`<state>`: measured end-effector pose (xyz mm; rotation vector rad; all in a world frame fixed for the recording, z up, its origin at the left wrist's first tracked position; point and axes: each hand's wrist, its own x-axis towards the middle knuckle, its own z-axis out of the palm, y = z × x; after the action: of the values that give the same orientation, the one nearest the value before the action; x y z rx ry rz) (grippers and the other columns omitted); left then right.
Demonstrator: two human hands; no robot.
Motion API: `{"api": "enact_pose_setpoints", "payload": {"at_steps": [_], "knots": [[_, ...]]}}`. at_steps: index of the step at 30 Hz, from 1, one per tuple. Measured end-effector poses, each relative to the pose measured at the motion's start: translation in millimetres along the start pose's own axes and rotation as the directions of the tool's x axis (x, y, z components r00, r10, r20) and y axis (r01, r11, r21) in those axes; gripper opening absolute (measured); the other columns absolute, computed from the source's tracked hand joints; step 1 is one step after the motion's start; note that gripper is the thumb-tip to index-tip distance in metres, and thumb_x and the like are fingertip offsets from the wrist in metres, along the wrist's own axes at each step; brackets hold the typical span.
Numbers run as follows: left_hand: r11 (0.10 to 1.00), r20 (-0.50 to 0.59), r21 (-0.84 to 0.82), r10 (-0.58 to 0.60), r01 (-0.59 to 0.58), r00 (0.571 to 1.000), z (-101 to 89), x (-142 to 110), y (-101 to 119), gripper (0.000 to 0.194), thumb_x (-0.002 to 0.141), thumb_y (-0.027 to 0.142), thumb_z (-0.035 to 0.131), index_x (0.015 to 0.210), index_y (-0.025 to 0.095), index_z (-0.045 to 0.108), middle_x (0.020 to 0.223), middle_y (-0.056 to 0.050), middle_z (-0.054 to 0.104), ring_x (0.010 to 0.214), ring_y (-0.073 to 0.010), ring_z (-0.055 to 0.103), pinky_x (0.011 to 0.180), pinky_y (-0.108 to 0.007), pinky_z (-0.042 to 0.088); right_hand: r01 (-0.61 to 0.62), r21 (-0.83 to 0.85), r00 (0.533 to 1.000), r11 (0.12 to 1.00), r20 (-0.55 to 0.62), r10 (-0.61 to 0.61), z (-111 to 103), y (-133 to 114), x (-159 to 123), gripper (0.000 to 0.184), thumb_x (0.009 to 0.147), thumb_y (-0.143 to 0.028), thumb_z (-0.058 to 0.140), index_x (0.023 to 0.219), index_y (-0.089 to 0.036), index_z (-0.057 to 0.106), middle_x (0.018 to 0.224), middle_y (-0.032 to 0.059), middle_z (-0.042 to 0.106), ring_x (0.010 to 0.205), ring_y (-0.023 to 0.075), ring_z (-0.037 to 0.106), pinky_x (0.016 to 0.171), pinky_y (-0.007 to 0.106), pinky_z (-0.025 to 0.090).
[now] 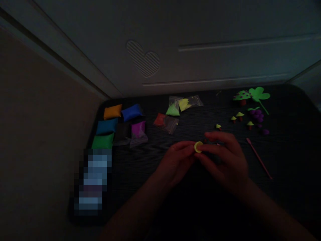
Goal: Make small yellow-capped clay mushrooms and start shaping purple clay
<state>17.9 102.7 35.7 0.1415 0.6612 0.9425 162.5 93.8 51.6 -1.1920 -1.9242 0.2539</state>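
Note:
A small hollow yellow clay cap (198,147) is between my two hands in the dim light. My left hand (177,160) pinches it by its left side with thumb and fingertips. My right hand (224,155) presses one fingertip into its hollow, while the thumb rests at its lower edge and another finger is raised. Just beyond the right fingers lies a tiny mushroom (218,127) with a yellow cap. Similar little mushrooms (240,115) stand further right. A pink modelling tool (259,158) lies to the right of my right hand.
On the dark table (140,174), packs of coloured clay, including an orange pack (112,111), lie at left. Opened bags, one with red clay (159,119), sit mid-back. A spotted mushroom (242,96), green clover (259,94) and purple grapes (257,115) are back right. A blurred-out object (94,182) lies front left.

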Motion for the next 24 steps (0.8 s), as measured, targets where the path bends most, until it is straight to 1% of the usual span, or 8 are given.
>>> {"api": "enact_pose_setpoints", "payload": {"at_steps": [7,13,18,20,24], "knots": [[0.999,0.03,-0.029,-0.019,0.019,0.999,-0.3,0.1,-0.8,0.008,0.065,0.01,0.07,0.072,0.013,0.07,0.071,-0.001,0.068,0.068,-0.0086,0.061,0.07,-0.019,0.047,0.016,0.013,1.0,1.0,-0.01,-0.016,-1.8,-1.2,0.5,0.017,0.075,-0.016,0.064,0.088,-0.025,0.061,0.101,0.0039,0.059,0.092,0.0192,0.055,0.074,0.037,0.048],[0.999,0.034,-0.026,-0.028,0.029,0.999,0.4,-0.4,-0.3,0.009,0.065,0.01,0.07,0.072,0.015,0.07,0.071,-0.001,0.069,0.068,-0.0083,0.062,0.067,-0.018,0.047,0.025,0.014,1.0,1.0,-0.011,-0.025,-0.4,-1.1,0.4,0.019,0.073,-0.02,0.067,0.09,-0.025,0.06,0.101,0.0043,0.058,0.093,0.0195,0.055,0.078,0.038,0.047],[1.0,0.044,-0.005,0.007,-0.007,0.999,0.4,-0.7,-1.0,0.011,0.067,0.008,0.067,0.076,0.015,0.07,0.075,-0.001,0.069,0.071,-0.0089,0.062,0.071,-0.02,0.047,-0.012,0.021,1.0,1.0,-0.017,0.013,0.3,-0.7,-0.9,0.018,0.074,-0.017,0.064,0.089,-0.027,0.061,0.101,0.0036,0.059,0.092,0.0208,0.056,0.075,0.04,0.048],[1.0,0.041,0.007,0.019,-0.02,0.999,0.9,-1.5,-0.7,0.013,0.066,0.009,0.069,0.078,0.015,0.07,0.076,-0.001,0.069,0.072,-0.0088,0.062,0.072,-0.02,0.047,-0.023,0.033,1.0,0.999,-0.015,0.023,0.3,-1.2,-1.3,0.018,0.074,-0.017,0.064,0.089,-0.026,0.061,0.101,0.0038,0.06,0.092,0.0206,0.056,0.075,0.039,0.047],[0.995,-0.012,0.06,0.078,-0.077,0.997,3.7,-3.2,0.6,0.013,0.062,0.012,0.073,0.074,0.016,0.071,0.073,0.0,0.07,0.07,-0.0096,0.062,0.072,-0.022,0.047,-0.058,0.055,0.998,0.997,0.004,0.058,0.2,-3.2,-1.7,0.02,0.074,-0.019,0.064,0.093,-0.026,0.06,0.103,0.0047,0.059,0.093,0.021,0.056,0.077,0.04,0.047]]}}
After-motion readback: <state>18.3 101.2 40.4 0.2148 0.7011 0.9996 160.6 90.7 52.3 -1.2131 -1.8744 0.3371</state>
